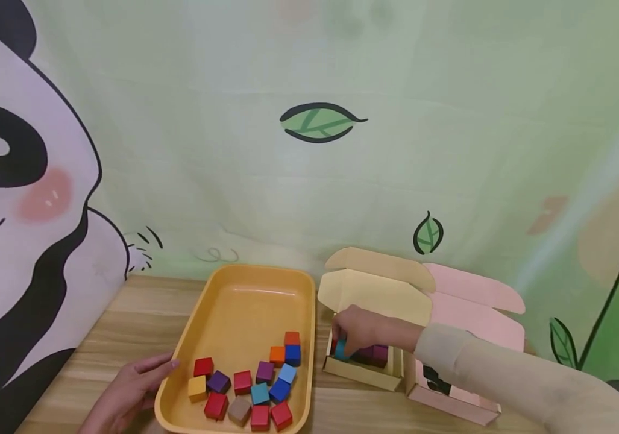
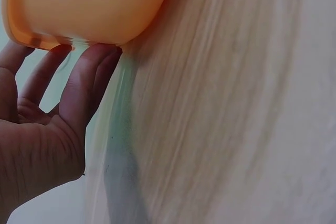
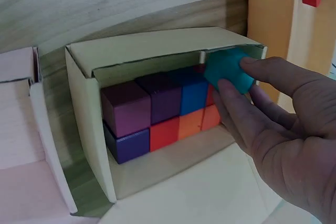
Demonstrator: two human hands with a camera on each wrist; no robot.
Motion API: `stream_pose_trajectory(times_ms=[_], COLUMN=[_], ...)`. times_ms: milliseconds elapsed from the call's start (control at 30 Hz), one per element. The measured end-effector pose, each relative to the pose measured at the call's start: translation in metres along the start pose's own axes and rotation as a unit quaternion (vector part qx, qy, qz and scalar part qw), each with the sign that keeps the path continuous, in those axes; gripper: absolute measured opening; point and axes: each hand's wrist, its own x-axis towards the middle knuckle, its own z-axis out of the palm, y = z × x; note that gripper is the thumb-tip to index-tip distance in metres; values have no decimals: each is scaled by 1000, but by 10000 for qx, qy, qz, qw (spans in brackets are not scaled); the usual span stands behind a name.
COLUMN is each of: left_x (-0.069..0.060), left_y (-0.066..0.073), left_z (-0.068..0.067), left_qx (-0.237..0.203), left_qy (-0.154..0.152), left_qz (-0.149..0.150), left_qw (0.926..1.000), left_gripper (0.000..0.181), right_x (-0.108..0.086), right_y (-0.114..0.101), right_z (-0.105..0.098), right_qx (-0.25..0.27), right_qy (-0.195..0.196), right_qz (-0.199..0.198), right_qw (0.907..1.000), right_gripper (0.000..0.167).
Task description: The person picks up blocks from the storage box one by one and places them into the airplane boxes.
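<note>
My right hand reaches into the cream cardboard box and pinches a teal cube between thumb and fingers. In the right wrist view, that cube is at the box's end, above rows of packed cubes: purple cubes, a blue cube, and red and orange ones. My left hand touches the left rim of the yellow-orange tray with its fingertips, the fingers mostly straight. Loose coloured cubes, such as a red cube and a yellow cube, lie in the tray's near half.
A pink cardboard box with its lid up stands right of the cream box, a black item inside it, partly hidden by my forearm. The wooden table ends against a printed wall cloth.
</note>
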Motion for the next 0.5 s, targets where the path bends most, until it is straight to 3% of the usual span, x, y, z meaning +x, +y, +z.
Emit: stream_pose_trajectory(times_ms=[167, 367, 500], left_x=[-2, -4, -5], left_y=[-1, -2, -3], left_z=[0, 0, 0], left_qx=[-9, -41, -52], left_qy=[-27, -42, -69], left_qz=[51, 108, 188], left_qw=[10000, 9999, 9998], left_gripper=[80, 78, 76], right_x=[5, 9, 8], right_y=[0, -2, 1], right_z=[5, 5, 7], right_qx=[66, 460, 589], right_qy=[72, -45, -31], right_qz=[208, 916, 932], right_qw=[9997, 9947, 9939], right_gripper=[22, 23, 24])
